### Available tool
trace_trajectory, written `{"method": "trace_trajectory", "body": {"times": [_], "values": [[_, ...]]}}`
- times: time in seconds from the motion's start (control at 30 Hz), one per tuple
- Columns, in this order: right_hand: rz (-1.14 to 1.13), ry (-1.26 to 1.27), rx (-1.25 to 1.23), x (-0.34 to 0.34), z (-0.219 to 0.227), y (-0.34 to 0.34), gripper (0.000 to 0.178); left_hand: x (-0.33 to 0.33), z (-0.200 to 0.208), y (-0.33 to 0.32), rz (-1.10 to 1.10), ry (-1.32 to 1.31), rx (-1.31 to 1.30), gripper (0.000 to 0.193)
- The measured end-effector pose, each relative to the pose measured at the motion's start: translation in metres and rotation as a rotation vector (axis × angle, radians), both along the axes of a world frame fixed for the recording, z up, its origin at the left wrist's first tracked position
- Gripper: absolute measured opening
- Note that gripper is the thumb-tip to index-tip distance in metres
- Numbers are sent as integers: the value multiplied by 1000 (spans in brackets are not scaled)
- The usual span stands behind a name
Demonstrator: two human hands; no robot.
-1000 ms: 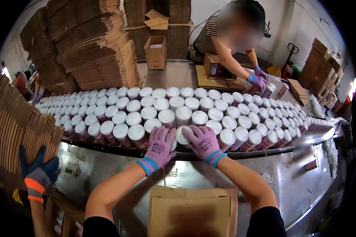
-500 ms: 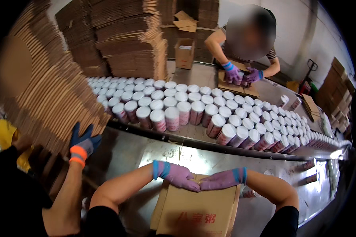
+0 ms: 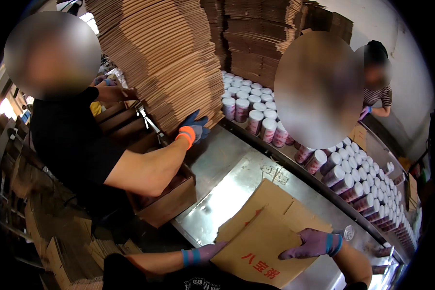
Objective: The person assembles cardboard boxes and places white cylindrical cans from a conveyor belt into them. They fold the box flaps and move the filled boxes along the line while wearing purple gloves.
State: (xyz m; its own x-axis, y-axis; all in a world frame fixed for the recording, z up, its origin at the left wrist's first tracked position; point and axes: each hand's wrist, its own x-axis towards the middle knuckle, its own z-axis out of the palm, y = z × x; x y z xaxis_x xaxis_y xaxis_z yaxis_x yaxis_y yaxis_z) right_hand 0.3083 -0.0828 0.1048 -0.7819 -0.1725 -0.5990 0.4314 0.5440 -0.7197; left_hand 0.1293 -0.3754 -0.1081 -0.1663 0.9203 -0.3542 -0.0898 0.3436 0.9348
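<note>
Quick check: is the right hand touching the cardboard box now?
Touching. The head view shows the right hand on the cardboard box, its purple-gloved thumb lying across the cardboard with no visible gap.

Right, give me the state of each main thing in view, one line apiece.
Brown cardboard with red print: set at an angle, touched by both hands; flat or assembled, cannot tell.
Left hand: at its left edge, fingers partly hidden.
Right hand: over its right part.
White-topped cans: standing in close rows.
Cardboard stack: folded flat, piled high.
Co-worker's gloved hand: against the stack.
</note>
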Motion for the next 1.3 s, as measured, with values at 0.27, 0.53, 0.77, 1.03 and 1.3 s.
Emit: {"method": "trace_trajectory", "body": {"times": [0.27, 0.53, 0.77, 1.03, 1.3], "values": [[765, 875, 741, -92, 38, -97, 34, -60, 1, -68, 587, -1107, 217, 42], [304, 1212, 260, -195, -79, -110, 53, -71, 12, -102, 203, -62, -117, 44], [-729, 1118, 845, -121, -136, 27, 40, -4, 98, -8, 42, 99, 184, 42], [-1576, 1066, 195, 104, -206, 53, 60, -29, -2, 182, 58, 409, -83, 82], [-1650, 1041, 341, 298, -249, 156, 64, 163, -13, 199, 95, 535, 56, 67]]}}
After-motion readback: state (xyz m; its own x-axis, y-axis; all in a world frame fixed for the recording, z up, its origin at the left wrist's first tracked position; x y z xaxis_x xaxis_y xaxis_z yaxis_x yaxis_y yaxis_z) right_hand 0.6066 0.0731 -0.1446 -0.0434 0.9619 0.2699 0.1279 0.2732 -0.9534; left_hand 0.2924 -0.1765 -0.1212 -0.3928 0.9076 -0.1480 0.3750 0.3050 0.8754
